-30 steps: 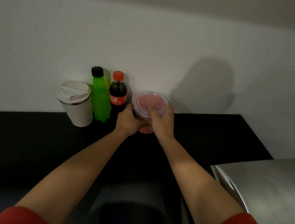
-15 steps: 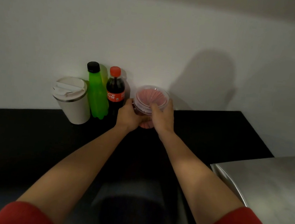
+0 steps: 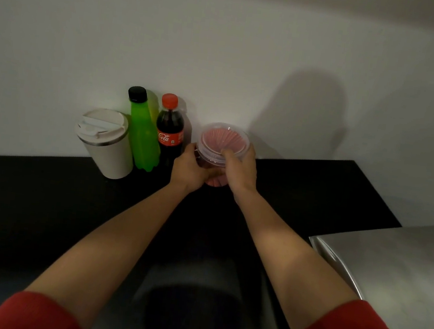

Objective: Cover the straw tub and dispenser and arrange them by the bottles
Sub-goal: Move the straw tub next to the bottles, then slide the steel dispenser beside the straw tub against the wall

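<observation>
A clear round straw tub [image 3: 219,144] filled with pink straws stands on the black counter [image 3: 317,187], just right of the cola bottle [image 3: 169,131]. A clear lid sits on its top. My left hand [image 3: 189,167] grips the tub's left side. My right hand [image 3: 238,169] holds the right side, thumb resting on the lid. A green bottle [image 3: 143,133] stands left of the cola bottle, against the wall. The tub's base is hidden behind my hands.
A white travel cup [image 3: 105,142] with a lid stands left of the green bottle. A shiny metal surface [image 3: 393,273] lies at the right, lower than my arms. A white wall rises directly behind the bottles.
Both hands and the tub have stayed together beside the cola bottle; the view shifted slightly, nothing else moved.
</observation>
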`<control>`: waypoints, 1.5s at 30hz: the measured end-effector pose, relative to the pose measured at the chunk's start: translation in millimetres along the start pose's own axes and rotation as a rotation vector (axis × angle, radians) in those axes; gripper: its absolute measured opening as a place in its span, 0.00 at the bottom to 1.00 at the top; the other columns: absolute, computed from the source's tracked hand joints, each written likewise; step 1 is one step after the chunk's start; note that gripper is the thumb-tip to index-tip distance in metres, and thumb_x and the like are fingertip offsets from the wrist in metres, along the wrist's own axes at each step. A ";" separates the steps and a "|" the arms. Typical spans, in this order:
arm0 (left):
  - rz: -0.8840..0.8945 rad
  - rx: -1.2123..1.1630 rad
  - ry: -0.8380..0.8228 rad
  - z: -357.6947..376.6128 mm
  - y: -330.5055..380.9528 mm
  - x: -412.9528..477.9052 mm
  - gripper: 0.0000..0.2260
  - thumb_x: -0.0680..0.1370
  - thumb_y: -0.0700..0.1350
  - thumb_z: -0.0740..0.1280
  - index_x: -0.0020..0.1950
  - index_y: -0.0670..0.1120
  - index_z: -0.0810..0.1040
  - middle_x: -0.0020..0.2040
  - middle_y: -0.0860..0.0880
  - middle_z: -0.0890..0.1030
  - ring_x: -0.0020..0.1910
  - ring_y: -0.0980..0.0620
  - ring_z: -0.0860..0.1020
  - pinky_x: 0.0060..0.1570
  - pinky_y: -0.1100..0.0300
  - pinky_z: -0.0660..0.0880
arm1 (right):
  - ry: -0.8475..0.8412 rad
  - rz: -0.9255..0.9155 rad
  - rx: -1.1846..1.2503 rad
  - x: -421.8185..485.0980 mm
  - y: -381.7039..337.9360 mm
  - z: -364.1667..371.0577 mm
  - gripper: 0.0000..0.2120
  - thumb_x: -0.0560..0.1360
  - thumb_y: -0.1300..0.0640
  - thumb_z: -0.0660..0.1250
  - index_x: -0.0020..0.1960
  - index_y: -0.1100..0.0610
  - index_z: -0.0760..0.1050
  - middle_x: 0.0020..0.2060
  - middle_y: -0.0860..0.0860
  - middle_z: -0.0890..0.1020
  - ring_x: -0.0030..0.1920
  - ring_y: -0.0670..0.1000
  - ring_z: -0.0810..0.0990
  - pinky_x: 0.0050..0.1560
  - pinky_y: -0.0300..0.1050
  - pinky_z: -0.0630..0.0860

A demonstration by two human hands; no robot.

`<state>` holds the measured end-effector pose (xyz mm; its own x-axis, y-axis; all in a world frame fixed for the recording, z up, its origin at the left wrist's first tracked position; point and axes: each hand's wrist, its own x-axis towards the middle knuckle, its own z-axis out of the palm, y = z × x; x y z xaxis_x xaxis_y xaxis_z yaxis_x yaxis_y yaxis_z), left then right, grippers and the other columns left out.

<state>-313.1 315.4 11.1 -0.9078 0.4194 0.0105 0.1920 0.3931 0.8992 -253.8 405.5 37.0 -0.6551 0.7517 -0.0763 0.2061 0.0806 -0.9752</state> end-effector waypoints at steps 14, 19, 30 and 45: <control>0.008 -0.025 -0.002 -0.9 8.3 -8.6 0.36 0.64 0.46 0.78 0.68 0.42 0.67 0.63 0.44 0.76 0.60 0.47 0.75 0.53 0.64 0.69 | 0.003 -0.011 -0.117 -6.4 -7.2 -1.6 0.28 0.72 0.54 0.65 0.69 0.60 0.66 0.64 0.59 0.73 0.65 0.59 0.72 0.66 0.55 0.70; 0.042 0.022 0.086 -9.0 20.0 -27.4 0.43 0.63 0.49 0.79 0.72 0.40 0.62 0.69 0.41 0.69 0.69 0.44 0.67 0.64 0.57 0.65 | 0.074 -0.064 -0.249 -19.0 -20.8 -12.8 0.30 0.74 0.51 0.64 0.72 0.60 0.60 0.69 0.60 0.67 0.70 0.60 0.64 0.67 0.51 0.62; 0.216 0.081 0.104 -32.2 74.5 -108.5 0.35 0.70 0.53 0.73 0.72 0.43 0.63 0.70 0.44 0.70 0.68 0.46 0.68 0.67 0.54 0.66 | 0.046 -0.273 -0.350 -83.1 -62.5 -73.3 0.30 0.75 0.49 0.64 0.73 0.58 0.61 0.71 0.58 0.64 0.70 0.58 0.63 0.68 0.53 0.66; 0.380 -0.070 0.041 17.1 104.2 -247.2 0.25 0.73 0.53 0.70 0.68 0.49 0.70 0.66 0.51 0.74 0.64 0.56 0.71 0.58 0.66 0.67 | 0.135 -0.501 -0.598 -168.6 -33.3 -206.5 0.23 0.74 0.46 0.64 0.67 0.53 0.70 0.64 0.53 0.72 0.67 0.53 0.67 0.64 0.45 0.63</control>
<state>-62.3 266.8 94.7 -0.7913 0.4906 0.3648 0.4928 0.1587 0.8555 -0.1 411.2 125.2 -0.6874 0.6027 0.4052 0.2907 0.7397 -0.6069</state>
